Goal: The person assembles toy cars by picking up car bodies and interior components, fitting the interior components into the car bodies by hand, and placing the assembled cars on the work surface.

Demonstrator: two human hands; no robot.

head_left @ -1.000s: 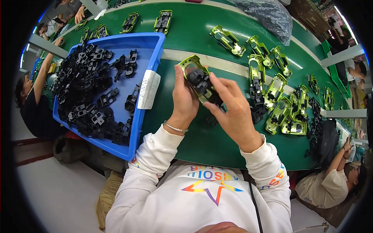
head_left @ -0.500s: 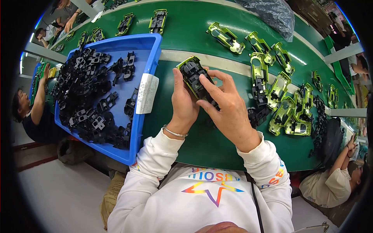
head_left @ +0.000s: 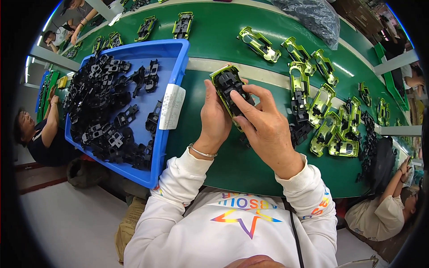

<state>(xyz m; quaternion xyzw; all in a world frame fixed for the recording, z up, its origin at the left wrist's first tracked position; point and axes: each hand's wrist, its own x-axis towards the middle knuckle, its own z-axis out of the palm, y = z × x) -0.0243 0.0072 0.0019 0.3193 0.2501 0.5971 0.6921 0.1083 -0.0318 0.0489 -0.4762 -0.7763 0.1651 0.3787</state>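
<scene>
Above the green table, a lime-green toy car body (head_left: 235, 119) is tilted with its inside up, a black interior part (head_left: 226, 80) seated in it. My left hand (head_left: 214, 118) wraps the body from the left and below, its thumb along the edge. From the right, my right hand (head_left: 268, 127) closes on the same toy car, index fingertip pressed on the black part and thumb at the near end. The fingers behind the car are hidden. Left of my hands stands a blue bin (head_left: 178, 67) of loose black interior parts (head_left: 100, 91).
Several green car bodies (head_left: 321, 100) lie in a group at the right, with black parts (head_left: 300, 132) beside them. More car bodies (head_left: 183, 26) rest across the pale table strip (head_left: 201, 64). A clear plastic bag (head_left: 313, 20) lies at the back. Co-workers sit at left and right.
Both hands and the toy car have shifted slightly to the right. My right index finger still presses the black part. The co-worker at the left has lowered a raised arm.
</scene>
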